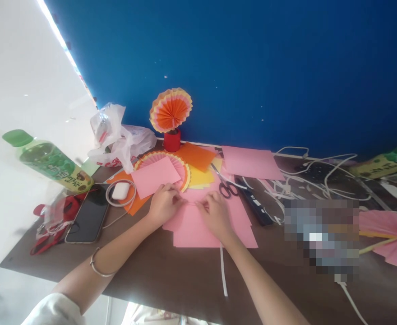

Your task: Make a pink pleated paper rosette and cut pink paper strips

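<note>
Paper strip [191, 203] looks light, soft, easily creased. Left hand [165, 204] and right hand [216, 214] pinch its ends, sensible holding points.

No wording legible with certainty; green-capped bottle [49, 161] bears pale characters on its green label, too blurred to read; white plastic bag [131, 142] carries red print, likewise unreadable; bottle at the right edge [386, 161] shows label markings, illegible.
</note>
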### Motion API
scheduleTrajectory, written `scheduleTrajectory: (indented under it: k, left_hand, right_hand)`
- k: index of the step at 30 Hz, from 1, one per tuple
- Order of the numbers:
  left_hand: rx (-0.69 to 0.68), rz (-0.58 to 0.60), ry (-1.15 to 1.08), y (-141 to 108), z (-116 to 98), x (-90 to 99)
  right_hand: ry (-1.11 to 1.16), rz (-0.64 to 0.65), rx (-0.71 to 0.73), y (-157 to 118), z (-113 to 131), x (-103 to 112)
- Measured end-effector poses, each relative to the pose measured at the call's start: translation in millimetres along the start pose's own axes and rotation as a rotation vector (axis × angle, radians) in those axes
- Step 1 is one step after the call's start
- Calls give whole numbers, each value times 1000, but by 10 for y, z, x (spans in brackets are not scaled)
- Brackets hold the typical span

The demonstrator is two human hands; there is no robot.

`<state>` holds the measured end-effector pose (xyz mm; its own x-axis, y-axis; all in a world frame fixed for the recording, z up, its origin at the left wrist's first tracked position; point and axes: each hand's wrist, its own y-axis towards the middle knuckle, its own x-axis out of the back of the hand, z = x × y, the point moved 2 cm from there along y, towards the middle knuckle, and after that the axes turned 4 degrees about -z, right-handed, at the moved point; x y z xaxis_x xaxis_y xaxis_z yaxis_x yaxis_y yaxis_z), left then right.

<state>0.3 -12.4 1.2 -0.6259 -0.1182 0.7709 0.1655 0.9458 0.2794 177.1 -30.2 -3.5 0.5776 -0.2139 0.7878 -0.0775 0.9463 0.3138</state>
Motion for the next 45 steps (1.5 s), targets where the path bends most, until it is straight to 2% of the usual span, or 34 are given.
scheduleTrajectory:
  k: [5,8,11,15,20,25,33,45]
  left_hand:
    - [-12,-13,41,-16,-21,-3]
    - [-67,-72,133,-54,-75,36]
    - [-236,-91,256,-123,-192,44]
    - [-500,0,345,-263,-337,-83]
    - [-639,96,338,-401,-391,-246]
    - [-582,99,345,-404,-384,-251]
    - [-521,122,350,-372,-351,-197]
    - [-486,148,389,-369,-391,-180]
  right_hand:
    - [-18,-35,-6,9,-2,-1]
    - [-21,-49,-6,20,1,1]
    - [0,-63,3,27,8,7]
    - [15,-55,7,29,9,6]
    - [41,-58,21,28,4,5]
    - [101,-46,51,25,-41,59]
    - [41,-41,97,17,-132,135]
    - [-28,-57,13,35,-130,70]
